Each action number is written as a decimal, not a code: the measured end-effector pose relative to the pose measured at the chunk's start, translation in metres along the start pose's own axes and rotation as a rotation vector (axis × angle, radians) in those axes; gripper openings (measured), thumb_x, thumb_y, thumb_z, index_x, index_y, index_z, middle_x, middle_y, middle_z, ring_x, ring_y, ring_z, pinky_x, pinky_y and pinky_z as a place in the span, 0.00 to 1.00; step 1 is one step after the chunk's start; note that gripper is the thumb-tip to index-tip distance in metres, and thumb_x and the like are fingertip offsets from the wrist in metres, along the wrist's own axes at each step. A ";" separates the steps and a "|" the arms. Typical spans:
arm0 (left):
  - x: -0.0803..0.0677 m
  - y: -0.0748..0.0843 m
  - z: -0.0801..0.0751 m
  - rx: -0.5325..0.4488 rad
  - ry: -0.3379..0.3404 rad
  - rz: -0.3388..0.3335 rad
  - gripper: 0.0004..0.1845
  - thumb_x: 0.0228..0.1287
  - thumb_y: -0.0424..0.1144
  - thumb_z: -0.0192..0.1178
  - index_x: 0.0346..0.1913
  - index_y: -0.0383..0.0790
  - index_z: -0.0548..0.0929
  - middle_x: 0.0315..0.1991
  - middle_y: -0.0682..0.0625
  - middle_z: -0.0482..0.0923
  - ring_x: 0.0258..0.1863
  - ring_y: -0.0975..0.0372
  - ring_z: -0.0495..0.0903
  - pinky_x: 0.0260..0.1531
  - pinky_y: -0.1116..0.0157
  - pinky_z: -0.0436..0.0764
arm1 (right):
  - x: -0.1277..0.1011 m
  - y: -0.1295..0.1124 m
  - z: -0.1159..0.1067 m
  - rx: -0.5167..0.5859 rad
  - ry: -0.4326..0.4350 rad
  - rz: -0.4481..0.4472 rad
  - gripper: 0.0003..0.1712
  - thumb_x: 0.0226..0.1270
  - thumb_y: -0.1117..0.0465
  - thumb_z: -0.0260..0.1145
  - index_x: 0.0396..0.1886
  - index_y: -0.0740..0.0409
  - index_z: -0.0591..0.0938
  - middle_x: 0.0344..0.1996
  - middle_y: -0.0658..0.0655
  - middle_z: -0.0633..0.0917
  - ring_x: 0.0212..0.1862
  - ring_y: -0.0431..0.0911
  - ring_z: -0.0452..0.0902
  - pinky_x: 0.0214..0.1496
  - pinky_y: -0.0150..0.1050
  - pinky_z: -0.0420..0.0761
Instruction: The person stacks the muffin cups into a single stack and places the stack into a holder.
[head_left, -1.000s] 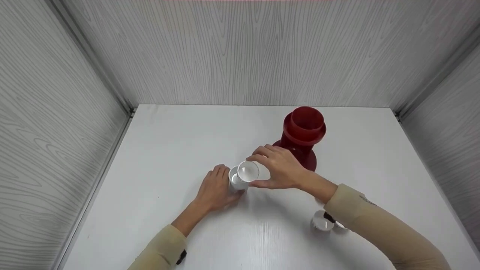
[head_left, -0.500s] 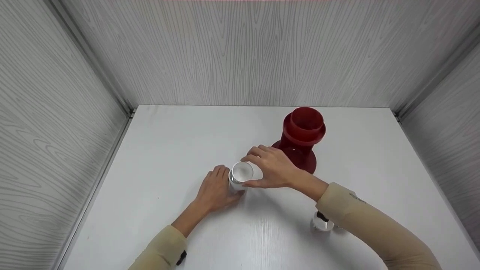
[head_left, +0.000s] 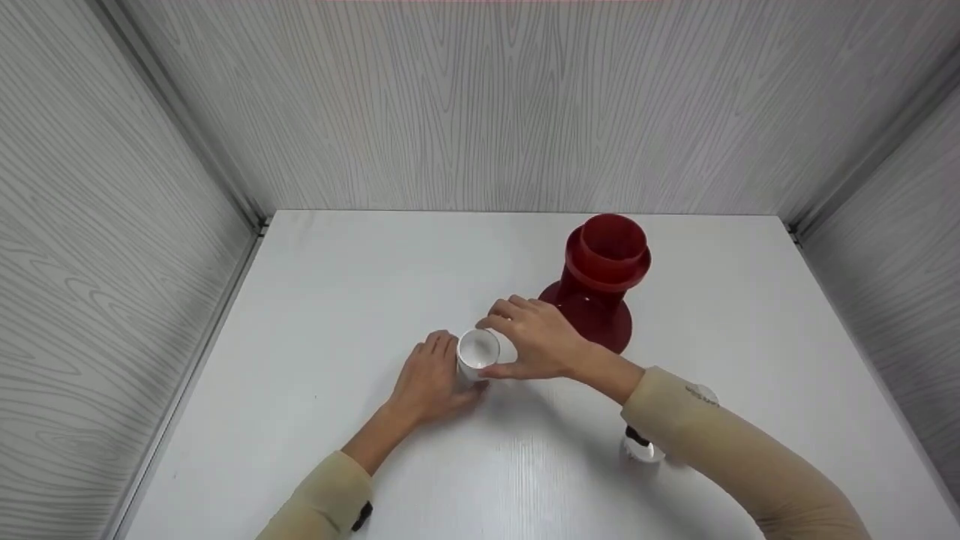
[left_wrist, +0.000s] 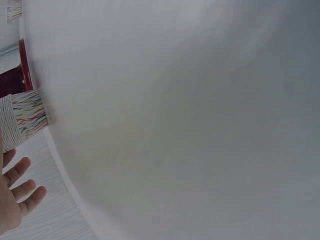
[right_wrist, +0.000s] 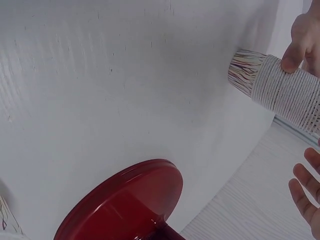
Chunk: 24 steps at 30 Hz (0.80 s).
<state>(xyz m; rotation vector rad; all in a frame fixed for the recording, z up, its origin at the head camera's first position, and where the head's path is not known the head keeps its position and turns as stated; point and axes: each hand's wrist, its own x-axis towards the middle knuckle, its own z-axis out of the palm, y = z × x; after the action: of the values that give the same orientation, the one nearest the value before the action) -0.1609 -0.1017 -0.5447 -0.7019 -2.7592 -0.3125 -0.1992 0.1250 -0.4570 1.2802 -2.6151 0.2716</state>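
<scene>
A white paper cup (head_left: 478,349) with thin coloured stripes stands mid-table, nested in a second cup beneath it. My right hand (head_left: 501,345) grips its rim from the right between thumb and fingers. My left hand (head_left: 459,367) holds the lower cup from the left, with the thumb on the near side. The right wrist view shows the cup's ribbed wall (right_wrist: 280,90) with a fingertip (right_wrist: 299,37) pressed on it. In the left wrist view the cup (left_wrist: 22,120) sits at the left edge, with several loose fingers (left_wrist: 17,192) below it.
A tall red stand (head_left: 604,270) with a wide round base (right_wrist: 125,205) stands just behind my right hand. Two more white cups (head_left: 641,450) (head_left: 705,391) lie by my right forearm, partly hidden. Grey wood-grain walls enclose the white table (head_left: 337,300) on three sides.
My right hand has lowered its cup down and left into the cup that my left hand holds. My right forearm shifted left and now hides more of the front-right cup.
</scene>
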 end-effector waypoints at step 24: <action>0.000 0.001 0.000 -0.008 -0.019 -0.007 0.41 0.61 0.67 0.68 0.60 0.33 0.77 0.54 0.42 0.81 0.60 0.52 0.79 0.55 0.56 0.84 | -0.001 0.000 0.010 0.042 -0.029 0.034 0.36 0.61 0.28 0.72 0.58 0.48 0.85 0.51 0.51 0.88 0.51 0.48 0.84 0.51 0.41 0.88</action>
<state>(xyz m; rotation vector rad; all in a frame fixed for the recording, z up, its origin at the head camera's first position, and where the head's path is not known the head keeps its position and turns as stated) -0.1597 -0.1008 -0.5445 -0.7012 -2.7799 -0.3207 -0.1997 0.1234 -0.4667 1.2630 -2.6711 0.3171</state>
